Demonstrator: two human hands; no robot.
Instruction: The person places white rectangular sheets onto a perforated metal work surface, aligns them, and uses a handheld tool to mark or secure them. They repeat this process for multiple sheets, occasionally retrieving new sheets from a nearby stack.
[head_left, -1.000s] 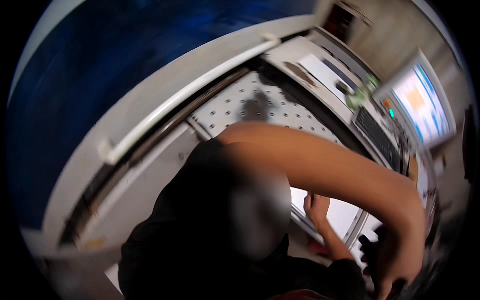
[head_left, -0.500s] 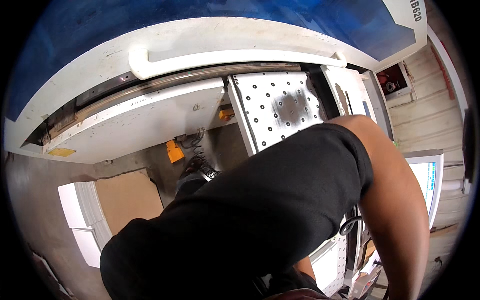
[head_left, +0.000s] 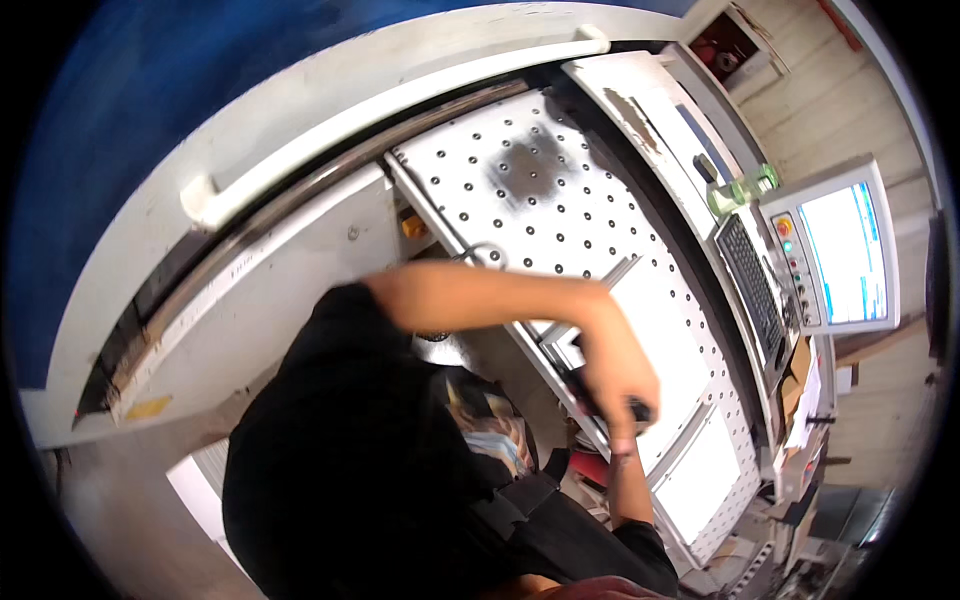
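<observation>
Bent across the view, my left arm reaches over a white table [head_left: 480,150] dotted with black round studs. Its hand [head_left: 618,375] is blurred, with the fingers curled over a dark object whose rounded black end [head_left: 640,409] shows beside them. I cannot make out its kind. Coming up from below, my right hand [head_left: 622,448] meets the left one at this object; its fingers are mostly hidden. Under and beside my hands lie a white sheet [head_left: 655,335] and another white sheet [head_left: 700,485], with a metal bar [head_left: 682,440] between them.
A large blue and white machine with a long white handle [head_left: 400,95] stands at the far left. Along the right side are a keyboard [head_left: 750,285], a monitor [head_left: 840,250] with control buttons and a green bottle [head_left: 742,190]. A stack of white sheets [head_left: 195,490] sits at lower left.
My view has swung right, bringing more table, the keyboard and the whole monitor in. The left arm, which covered the middle with its hand out of sight, now reaches across to the right hand.
</observation>
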